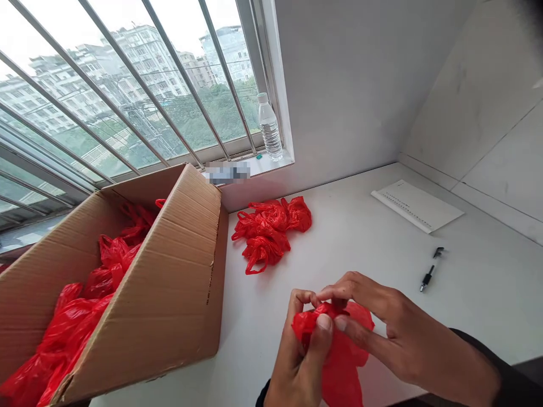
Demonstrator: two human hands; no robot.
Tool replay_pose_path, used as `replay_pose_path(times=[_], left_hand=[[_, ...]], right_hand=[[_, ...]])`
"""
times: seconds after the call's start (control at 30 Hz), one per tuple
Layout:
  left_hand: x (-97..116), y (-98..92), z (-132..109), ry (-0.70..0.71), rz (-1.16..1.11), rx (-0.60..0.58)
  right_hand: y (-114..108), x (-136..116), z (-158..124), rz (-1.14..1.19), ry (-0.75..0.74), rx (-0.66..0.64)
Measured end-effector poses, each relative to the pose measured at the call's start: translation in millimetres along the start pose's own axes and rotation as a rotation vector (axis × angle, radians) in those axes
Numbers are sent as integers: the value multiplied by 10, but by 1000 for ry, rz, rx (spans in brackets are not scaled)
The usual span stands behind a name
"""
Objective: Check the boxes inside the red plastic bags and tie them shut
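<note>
Both hands pinch a red plastic bag near the front of the white table. My left hand is closed on the bag's gathered top, its thumb pressed against the bunched plastic. My right hand grips the same gathered part from the right between thumb and fingers. The lower part of the bag hangs loose and spread beneath the hands. Farther back on the table lies a pile of crumpled red plastic bags, apart from both hands.
An open cardboard box with red plastic bags inside stands at the left. On the white table lie a pen and an open notebook. A water bottle stands on the sill by the barred window.
</note>
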State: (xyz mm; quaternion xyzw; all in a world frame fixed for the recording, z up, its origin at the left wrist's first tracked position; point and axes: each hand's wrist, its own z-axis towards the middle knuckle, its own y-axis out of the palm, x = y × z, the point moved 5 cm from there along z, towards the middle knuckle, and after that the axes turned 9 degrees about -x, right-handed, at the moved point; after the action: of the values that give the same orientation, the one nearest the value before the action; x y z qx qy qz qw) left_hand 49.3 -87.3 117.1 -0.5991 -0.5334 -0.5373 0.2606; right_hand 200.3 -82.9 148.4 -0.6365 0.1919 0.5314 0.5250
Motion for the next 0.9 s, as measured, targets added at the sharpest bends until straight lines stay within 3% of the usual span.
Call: replay_pose_path(times=[0.13, 0.2, 0.37, 0.47, 0.57, 0.7, 0.9], left_hand=[[-99, -102, 76, -126, -52, -53], [-132, -144, 120, -148, -113, -100], [-73, -203, 170, -63, -134, -192], [-38, -185, 158, -42, -83, -261], [-18, -170, 141, 29, -53, -323], [-31, -207, 115, 128, 53, -320], [35, -259, 118, 273, 457, -165]], right_hand=[[-7, 51, 12, 70, 101, 94], [9, 16, -4, 84, 81, 107], [150, -20, -76, -42, 11, -33], [198, 120, -83, -145, 30, -52], [297, 327, -40, -156, 87, -190], [388, 497, 3, -167, 164, -331], [389, 576, -6, -144, 262, -310]])
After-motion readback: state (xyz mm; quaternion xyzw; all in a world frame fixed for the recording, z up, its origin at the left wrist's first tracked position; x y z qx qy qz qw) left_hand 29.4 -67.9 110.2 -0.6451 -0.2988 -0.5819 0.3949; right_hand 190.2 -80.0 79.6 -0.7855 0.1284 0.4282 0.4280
